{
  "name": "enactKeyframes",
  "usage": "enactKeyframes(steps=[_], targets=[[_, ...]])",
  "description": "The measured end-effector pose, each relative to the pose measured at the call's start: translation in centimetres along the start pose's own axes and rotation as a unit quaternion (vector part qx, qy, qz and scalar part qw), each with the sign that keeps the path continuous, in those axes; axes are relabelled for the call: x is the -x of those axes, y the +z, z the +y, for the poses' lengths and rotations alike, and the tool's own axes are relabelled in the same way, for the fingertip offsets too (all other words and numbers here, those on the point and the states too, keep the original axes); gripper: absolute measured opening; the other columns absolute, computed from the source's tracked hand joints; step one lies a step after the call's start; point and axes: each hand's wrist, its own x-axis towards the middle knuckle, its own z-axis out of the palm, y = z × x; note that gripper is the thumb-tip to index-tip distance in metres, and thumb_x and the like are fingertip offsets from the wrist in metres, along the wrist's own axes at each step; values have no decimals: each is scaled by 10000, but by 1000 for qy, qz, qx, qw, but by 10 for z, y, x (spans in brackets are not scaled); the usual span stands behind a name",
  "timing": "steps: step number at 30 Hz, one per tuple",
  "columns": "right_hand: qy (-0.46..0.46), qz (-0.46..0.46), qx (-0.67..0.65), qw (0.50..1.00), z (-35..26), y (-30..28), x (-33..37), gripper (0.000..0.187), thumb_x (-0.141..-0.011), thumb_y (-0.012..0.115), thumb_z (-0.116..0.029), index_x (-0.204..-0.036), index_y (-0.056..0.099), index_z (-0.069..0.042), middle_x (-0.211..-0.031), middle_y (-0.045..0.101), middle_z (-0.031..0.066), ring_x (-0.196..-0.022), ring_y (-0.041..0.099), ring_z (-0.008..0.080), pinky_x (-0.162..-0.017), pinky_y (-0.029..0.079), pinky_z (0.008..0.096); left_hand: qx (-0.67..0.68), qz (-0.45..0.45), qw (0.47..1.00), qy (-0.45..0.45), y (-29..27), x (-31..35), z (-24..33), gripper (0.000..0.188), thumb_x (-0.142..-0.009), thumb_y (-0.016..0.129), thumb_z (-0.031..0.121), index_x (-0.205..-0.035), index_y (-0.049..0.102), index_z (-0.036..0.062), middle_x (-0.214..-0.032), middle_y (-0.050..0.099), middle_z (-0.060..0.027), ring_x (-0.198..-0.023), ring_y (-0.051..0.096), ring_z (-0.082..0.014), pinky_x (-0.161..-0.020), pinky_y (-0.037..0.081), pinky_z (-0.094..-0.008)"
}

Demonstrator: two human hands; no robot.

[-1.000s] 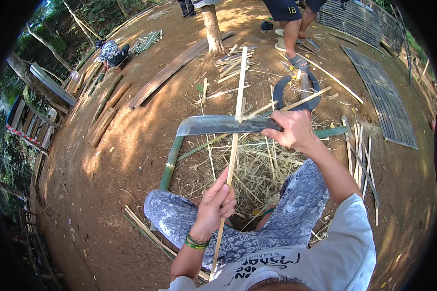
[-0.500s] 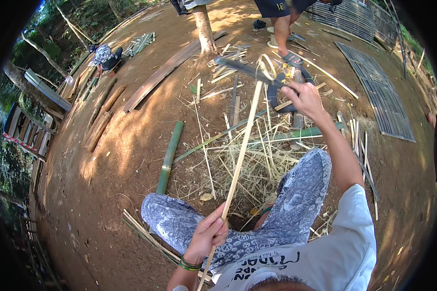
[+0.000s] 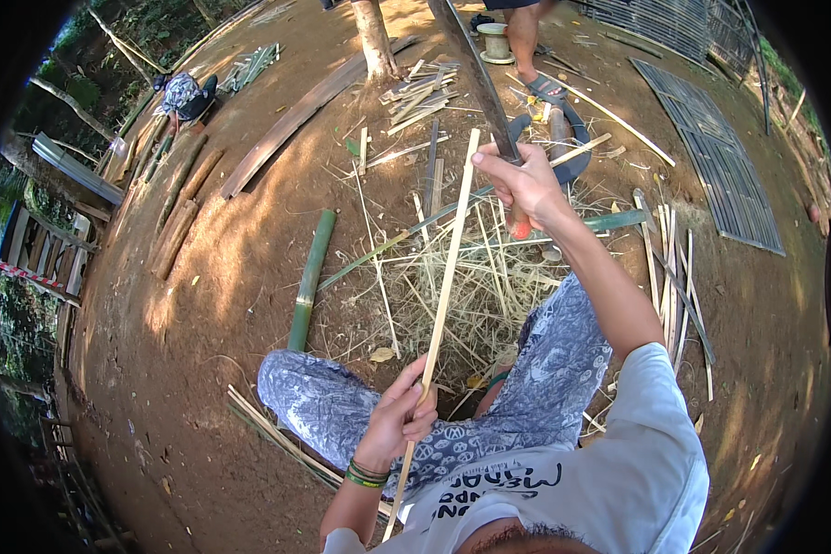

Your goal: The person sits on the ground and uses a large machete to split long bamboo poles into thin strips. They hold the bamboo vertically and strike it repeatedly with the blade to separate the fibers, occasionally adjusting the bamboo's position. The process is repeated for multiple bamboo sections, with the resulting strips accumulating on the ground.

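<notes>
Metal blade swung away, flat pale strip in left hand

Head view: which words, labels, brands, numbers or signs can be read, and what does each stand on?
Shirt: large black lettering, left unquoted here.
Shirt, beside that: a smaller line, too small to read reliably.
Trousers: repeated round symbols, with no word I can make out.
Knife and strip: no lettering visible.
</notes>
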Motion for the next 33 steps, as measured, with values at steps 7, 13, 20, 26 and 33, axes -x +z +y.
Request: enactKeyframes(steps=[7, 13, 20, 26, 33], targets=[[-36, 9, 2, 999, -5, 10, -1, 210, -866, 777, -195, -922, 635, -51, -609, 517, -48, -466, 415, 37, -429, 317, 221, -42, 60, 990, 116, 19, -32, 4, 316, -1073, 402, 175, -1374, 448, 91, -776, 524, -87, -518, 478, -98, -436, 430, -222], [-79, 35, 126, 988, -16, 16, 1, 312, -901, 748, -328, -884, 702, -20, -586, 531, -57, -489, 422, 32, -465, 298, 256, -76, -7, 994, 79, 13, -45, 20, 333, -1082, 413, 183, -1386, 453, 53, -724, 437, 5, -495, 364, -43, -422, 324, -192], [-87, -28, 160, 983, -13, 10, 24, 560, -991, 558, -521, -903, 728, 5, -519, 498, -20, -489, 445, 71, -470, 324, 291, 2, -40, 995, 91, 10, -53, 34, 395, -1077, 405, 175, -1455, 427, 63, -722, 396, 22, -504, 314, -37, -427, 269, -177], [-147, -94, 343, 923, 18, 26, 77, 406, -918, 687, -421, -926, 737, -19, -592, 629, 99, -506, 601, 182, -495, 449, 343, 50, -43, 988, 138, 15, -69, 59, 454, -1082, 379, 227, -1522, 336, 124, -807, 447, -20, -597, 391, -66, -533, 331, -204], [-257, -148, 438, 848, 53, 42, 108, 494, -812, 749, -538, -894, 710, -52, -719, 690, 100, -624, 690, 301, -554, 534, 434, 67, -45, 985, 151, 22, -85, 64, 657, -1046, 334, 576, -1546, 354, 150, -835, 579, -13, -600, 374, -83, -542, 328, -238]])
